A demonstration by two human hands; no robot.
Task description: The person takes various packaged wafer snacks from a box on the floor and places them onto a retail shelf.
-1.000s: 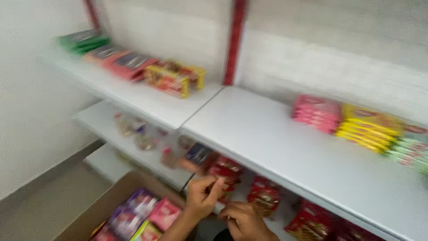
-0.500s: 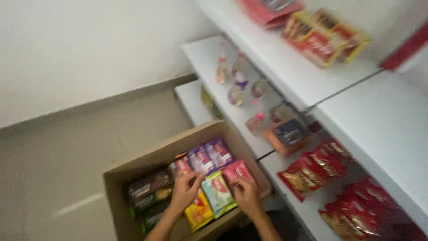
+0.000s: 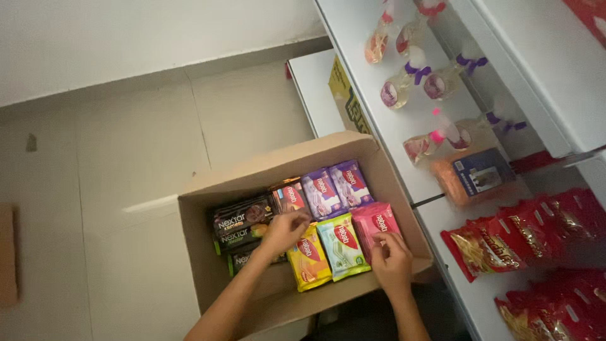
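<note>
Inside the cardboard box, the left hand curls its fingers over the yellow packet; the right hand pinches the pink packet.

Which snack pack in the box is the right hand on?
The pink pack, at the front row's right end beside the green pack; the right hand rests on its lower edge. The yellow pack lies by the left hand.

Looking down into an open cardboard box on the floor, both hands reach among upright snack packets. The left hand rests on the yellow packet beside the dark packets; the right hand touches the pink packet. A green packet stands between them, purple packets behind. White shelves at right carry spray bottles and red bags
</note>
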